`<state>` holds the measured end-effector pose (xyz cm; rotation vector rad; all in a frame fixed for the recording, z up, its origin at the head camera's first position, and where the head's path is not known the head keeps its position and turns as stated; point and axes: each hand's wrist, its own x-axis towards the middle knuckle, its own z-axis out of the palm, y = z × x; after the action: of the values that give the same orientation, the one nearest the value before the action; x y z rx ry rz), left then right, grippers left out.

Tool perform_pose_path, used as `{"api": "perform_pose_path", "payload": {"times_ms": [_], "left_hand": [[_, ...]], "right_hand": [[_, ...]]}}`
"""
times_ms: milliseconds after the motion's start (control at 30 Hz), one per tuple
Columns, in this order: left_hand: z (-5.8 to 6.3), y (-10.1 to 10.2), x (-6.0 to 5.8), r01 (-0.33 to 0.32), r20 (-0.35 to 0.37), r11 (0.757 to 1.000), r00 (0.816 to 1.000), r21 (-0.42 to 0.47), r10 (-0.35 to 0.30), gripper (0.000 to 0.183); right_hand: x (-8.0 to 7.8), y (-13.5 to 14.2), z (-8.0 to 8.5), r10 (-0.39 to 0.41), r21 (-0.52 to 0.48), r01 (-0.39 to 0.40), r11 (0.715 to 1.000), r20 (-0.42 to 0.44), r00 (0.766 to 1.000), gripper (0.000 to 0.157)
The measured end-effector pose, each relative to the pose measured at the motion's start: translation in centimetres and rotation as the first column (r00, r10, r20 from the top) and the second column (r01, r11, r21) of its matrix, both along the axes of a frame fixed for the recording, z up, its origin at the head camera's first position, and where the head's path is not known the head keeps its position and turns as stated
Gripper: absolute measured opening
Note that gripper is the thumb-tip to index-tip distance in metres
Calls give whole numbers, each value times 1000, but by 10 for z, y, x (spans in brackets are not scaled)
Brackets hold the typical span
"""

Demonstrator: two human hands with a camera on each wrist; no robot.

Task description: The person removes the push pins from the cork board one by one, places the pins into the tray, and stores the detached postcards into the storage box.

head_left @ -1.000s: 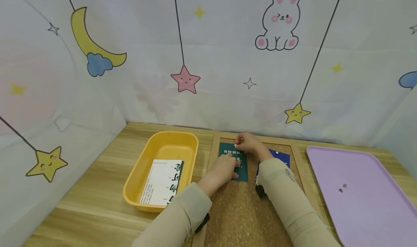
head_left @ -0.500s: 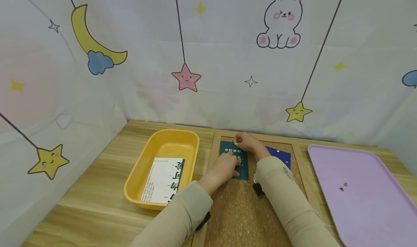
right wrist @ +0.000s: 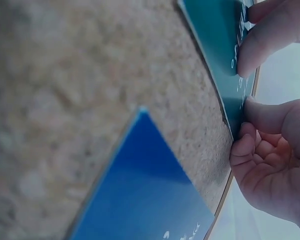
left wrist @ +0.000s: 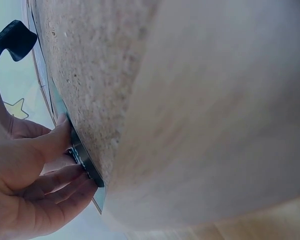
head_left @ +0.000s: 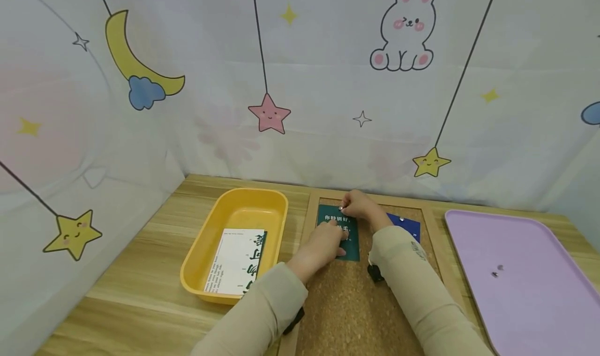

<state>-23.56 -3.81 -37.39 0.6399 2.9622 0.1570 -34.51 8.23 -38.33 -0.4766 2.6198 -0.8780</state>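
In the head view a green card (head_left: 327, 211) with white writing lies on the cork board (head_left: 347, 314), near its top left. Fingertips of my left hand (head_left: 322, 244) rest on the card's middle and hold it flat; in the left wrist view the thumb and fingers spread over its surface. My right hand (head_left: 360, 206) pinches a small shiny pushpin (head_left: 340, 208) at the card's top edge. The right wrist view shows the right hand (right wrist: 275, 165) at the green card (right wrist: 215, 40), its fingers curled; the pin is hidden there. A blue card (head_left: 407, 225), partly covered by the right sleeve, bears another pin (head_left: 401, 219).
Left of the board stands a yellow tray (head_left: 187, 272) holding a white card (head_left: 234, 262) with green characters. On the right a purple tray (head_left: 525, 304) bears a couple of small pins (head_left: 495, 274). A printed cloth (head_left: 319, 152) hangs behind the wooden table (head_left: 140, 288).
The right fingers have shifted slightly left and back right at the pin. The left hand keeps its place on the green card.
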Motion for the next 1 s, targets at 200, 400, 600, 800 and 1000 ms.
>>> {"api": "perform_pose_path", "payload": {"times_ms": [200,400,600,800,1000], "left_hand": [[2,0,1,-4,21,1000,1000,10,4,43],[1,-1,1,-2,6,1000,1000,11,2,42],[0,-3,1,-11,9,1000,1000,16,10,41],[-2,-3,1,3,-10,1000,1000,5,-3,40],[0,-2,1,7,-11,1000,1000,-6,-7,40]], "right_hand": [[3,-2,1,41,55,-37,998,-83,996,4],[1,-10,-1,65,140,-40,989,-176,982,10],[2,-10,-4,54,66,-46,997,-131,990,7],[3,-4,-2,48,-42,-51,998,-62,997,8],[2,-5,0,8,-50,-10,999,-32,999,13]]}}
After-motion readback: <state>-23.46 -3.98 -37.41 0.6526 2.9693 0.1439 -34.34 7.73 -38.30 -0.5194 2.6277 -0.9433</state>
